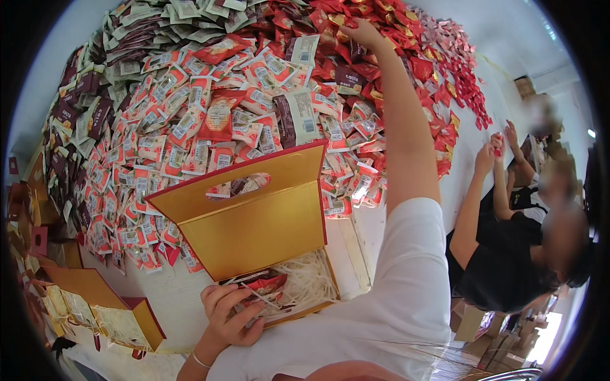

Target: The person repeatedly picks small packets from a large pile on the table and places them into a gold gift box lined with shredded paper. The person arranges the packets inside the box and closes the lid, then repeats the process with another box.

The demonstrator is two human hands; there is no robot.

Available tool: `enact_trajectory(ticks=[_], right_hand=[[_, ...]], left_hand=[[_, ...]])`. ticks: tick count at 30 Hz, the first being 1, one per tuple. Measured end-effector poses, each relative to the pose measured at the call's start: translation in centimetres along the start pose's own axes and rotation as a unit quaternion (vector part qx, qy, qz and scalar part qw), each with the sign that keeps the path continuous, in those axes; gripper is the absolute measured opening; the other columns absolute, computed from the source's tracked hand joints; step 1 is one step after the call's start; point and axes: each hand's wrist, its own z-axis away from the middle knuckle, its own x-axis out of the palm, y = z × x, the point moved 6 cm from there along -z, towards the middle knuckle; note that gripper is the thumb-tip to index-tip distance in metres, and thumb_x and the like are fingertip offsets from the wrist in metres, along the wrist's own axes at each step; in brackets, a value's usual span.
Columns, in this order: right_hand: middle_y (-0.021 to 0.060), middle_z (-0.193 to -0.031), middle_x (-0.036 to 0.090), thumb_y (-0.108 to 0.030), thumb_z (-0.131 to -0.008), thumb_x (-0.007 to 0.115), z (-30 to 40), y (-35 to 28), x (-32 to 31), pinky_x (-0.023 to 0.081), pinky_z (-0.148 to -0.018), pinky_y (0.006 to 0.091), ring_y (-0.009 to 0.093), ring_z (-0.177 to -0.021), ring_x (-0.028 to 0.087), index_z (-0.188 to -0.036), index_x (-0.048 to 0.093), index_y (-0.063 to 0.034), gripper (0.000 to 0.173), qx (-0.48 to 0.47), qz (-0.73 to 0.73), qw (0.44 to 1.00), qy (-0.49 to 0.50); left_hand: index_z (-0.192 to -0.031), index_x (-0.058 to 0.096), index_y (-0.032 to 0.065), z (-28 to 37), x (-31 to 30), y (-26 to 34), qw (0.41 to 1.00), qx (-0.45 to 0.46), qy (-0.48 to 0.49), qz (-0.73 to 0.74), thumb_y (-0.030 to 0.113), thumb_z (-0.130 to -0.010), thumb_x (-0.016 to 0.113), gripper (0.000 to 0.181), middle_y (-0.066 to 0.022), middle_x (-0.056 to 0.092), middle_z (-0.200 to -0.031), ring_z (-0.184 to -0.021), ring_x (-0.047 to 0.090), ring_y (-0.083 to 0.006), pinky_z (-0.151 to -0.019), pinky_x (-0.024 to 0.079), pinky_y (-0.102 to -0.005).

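Before me stands a gift box (252, 228) with a gold inside and red edges, its lid raised. White shredded paper filler (310, 283) and a few packets, one of them red (269, 285), lie in it. My left hand (233, 314) curls over the box's front left corner, fingers above the packets and thumb outside. Stretched to the far side, my right hand (364, 34) touches the heap of red foil packets (329, 21); whether it grips one is hidden. Small grapefruit-patterned packets (162, 157) are heaped behind the lid.
Dark purple packets (66, 112) and pale green packets (190, 21) are piled at left and back; pink packets (452, 43) lie at far right. More gold boxes with filler (114, 319) stand at left on the white table (181, 305). A person in black (505, 257) works at right.
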Motion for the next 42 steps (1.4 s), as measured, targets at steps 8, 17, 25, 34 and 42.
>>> enact_trajectory(ticks=[8,17,25,34,42], right_hand=[[0.0201,-0.088,0.062,-0.019,-0.069,0.057,0.7,-2.6,-0.5,0.047,-0.076,0.0430,0.037,-0.086,0.058,-0.086,0.065,-0.0035,0.024,-0.064,0.069,0.986,0.137],[0.0076,-0.099,0.061,-0.010,-0.082,0.061,15.6,-10.4,-12.4,0.046,-0.078,0.0261,0.013,-0.091,0.057,-0.105,0.057,0.0009,0.026,-0.071,-0.655,0.740,0.135],[0.0082,-0.102,0.055,-0.004,-0.077,0.065,40.9,-23.5,-11.0,0.042,-0.075,0.0230,0.014,-0.086,0.050,-0.107,0.055,0.0004,0.031,-0.263,-0.473,0.839,0.049],[0.0068,-0.087,0.057,-0.023,-0.080,0.059,52.2,-22.5,-6.4,0.031,-0.092,0.0407,0.022,-0.084,0.053,-0.094,0.058,-0.0029,0.025,-0.290,-0.124,0.940,0.129],[0.0041,-0.071,0.052,-0.023,-0.069,0.067,54.7,-21.1,-4.9,0.027,-0.094,0.0466,0.021,-0.068,0.052,-0.079,0.057,-0.0066,0.021,-0.277,-0.085,0.946,0.146]], left_hand=[[-0.084,0.064,0.0170,0.4,0.1,0.0,1.000,-0.014,0.002,-0.010,0.023,-0.059,0.064,0.026,-0.0044,0.055,-0.101,-0.097,0.046,-0.0247,-0.082,0.034,-0.0417],[-0.094,0.059,0.0148,-0.7,-3.1,1.8,0.996,0.053,0.063,-0.043,0.027,-0.068,0.064,0.030,-0.0060,0.054,-0.101,-0.087,0.049,-0.0233,-0.076,0.034,-0.0412],[-0.120,0.043,0.0023,-9.6,-0.6,2.9,0.876,-0.134,0.042,0.461,0.020,-0.073,0.071,0.058,-0.0077,0.055,-0.098,-0.083,0.056,-0.0110,-0.067,0.046,-0.0240],[-0.095,0.062,0.0029,-9.4,2.1,3.0,0.990,0.032,-0.117,0.076,0.011,-0.076,0.063,0.020,-0.0075,0.052,-0.077,-0.069,0.056,-0.0199,-0.064,0.045,-0.0289],[-0.061,0.053,0.0104,-7.1,6.4,6.8,0.941,0.203,0.033,-0.269,0.013,-0.061,0.056,0.004,-0.0019,0.053,-0.064,-0.068,0.049,-0.0163,-0.063,0.036,-0.0292]])
